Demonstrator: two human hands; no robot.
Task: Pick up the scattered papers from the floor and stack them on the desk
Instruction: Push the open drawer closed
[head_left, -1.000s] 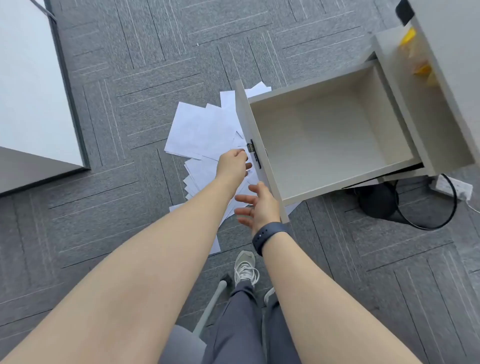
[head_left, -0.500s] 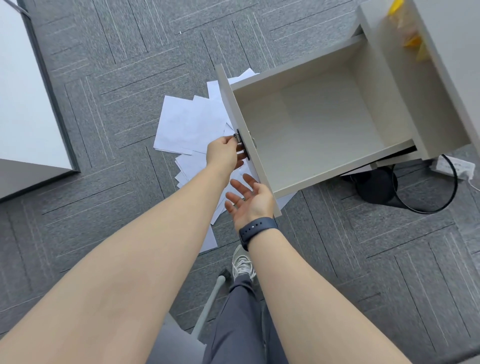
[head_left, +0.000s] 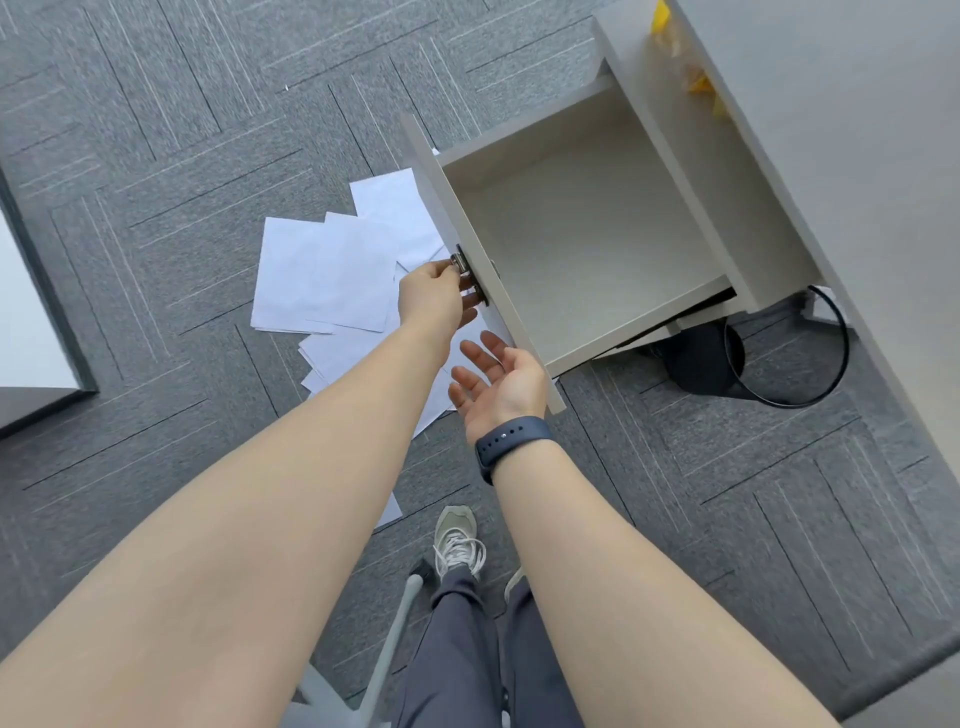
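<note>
Several white papers (head_left: 322, 275) lie scattered and overlapping on the grey carpet, partly hidden under my arms and the open drawer. My left hand (head_left: 434, 299) grips the metal handle (head_left: 467, 278) on the front panel of the empty grey drawer (head_left: 582, 249), which stands pulled out above the papers. My right hand (head_left: 498, 384), with a dark wristband, hovers palm up and fingers spread just below the drawer's near corner, holding nothing. The grey desk top (head_left: 841, 171) runs along the right edge.
A black cable loop (head_left: 810, 364) and a dark round base (head_left: 701, 364) sit on the floor under the desk. A white board (head_left: 31, 322) lies at the left edge. My shoe (head_left: 457, 540) and a chair leg (head_left: 395, 629) are below. Yellow items (head_left: 696, 83) sit behind the drawer.
My left hand has reached the drawer handle and taken hold of it. My right hand turned palm up beside the drawer's near corner. The view shifted, showing more of the desk.
</note>
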